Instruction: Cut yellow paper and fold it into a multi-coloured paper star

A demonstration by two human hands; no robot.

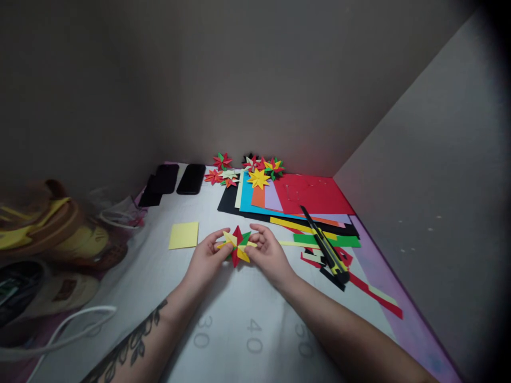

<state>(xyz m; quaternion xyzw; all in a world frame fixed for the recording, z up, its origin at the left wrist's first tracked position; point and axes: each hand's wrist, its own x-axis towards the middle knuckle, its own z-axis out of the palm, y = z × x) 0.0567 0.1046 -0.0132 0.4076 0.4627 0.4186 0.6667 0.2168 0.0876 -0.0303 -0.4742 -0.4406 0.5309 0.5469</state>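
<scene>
A folded paper star (237, 247) with red, green and yellow points is held up between both hands above the white mat. My left hand (209, 254) pinches its left side, thumb in front. On the opposite side, my right hand (266, 251) grips the star's edge between thumb and fingers. A square yellow paper pad (183, 235) lies just left of my left hand. More finished paper stars sit at the back, among them a yellow star (258, 179) and a red-green star (222, 161).
Coloured sheets (315, 194) are stacked at back right. A yellow-black utility knife (325, 244) lies over paper strips (375, 292), blade tip exposed. A black phone (191, 179) rests at back left. A white cable (59, 332) and bags crowd the left edge. Walls (255, 80) enclose the back and right.
</scene>
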